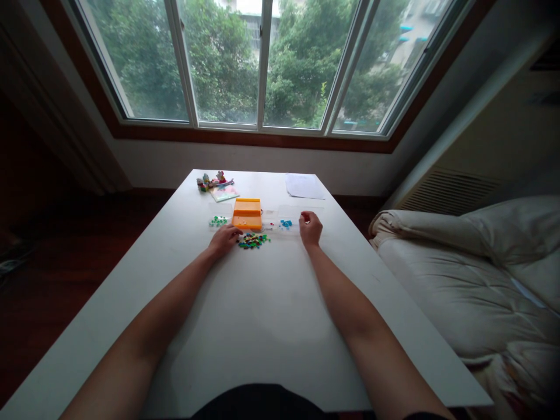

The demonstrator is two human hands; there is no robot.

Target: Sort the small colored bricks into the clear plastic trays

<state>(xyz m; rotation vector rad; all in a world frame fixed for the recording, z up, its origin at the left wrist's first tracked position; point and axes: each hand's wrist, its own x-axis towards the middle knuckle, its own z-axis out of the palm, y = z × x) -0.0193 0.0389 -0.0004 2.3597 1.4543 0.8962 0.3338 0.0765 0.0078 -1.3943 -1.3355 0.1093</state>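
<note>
Lying just in front of the orange box (247,222): mixed pile of tiny building bricks (254,241). Left hand (226,238) at box's near-left, fingers loosely bent; right hand (311,230) right of box, thumb and forefinger ringed. From where I stand, cannot tell whether either holds a brick. Advisable: pinch single bricks lightly, wrists clear. Palms hidden; brick shapes too small to read.

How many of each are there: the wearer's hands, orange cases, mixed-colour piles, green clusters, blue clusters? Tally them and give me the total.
Wearer's hands: 2 (left hand, right hand)
Orange case: 1
Mixed-colour pile: 1
Green cluster: 1
Blue cluster: 1
Total: 6, counting the pile and clusters whole
</note>
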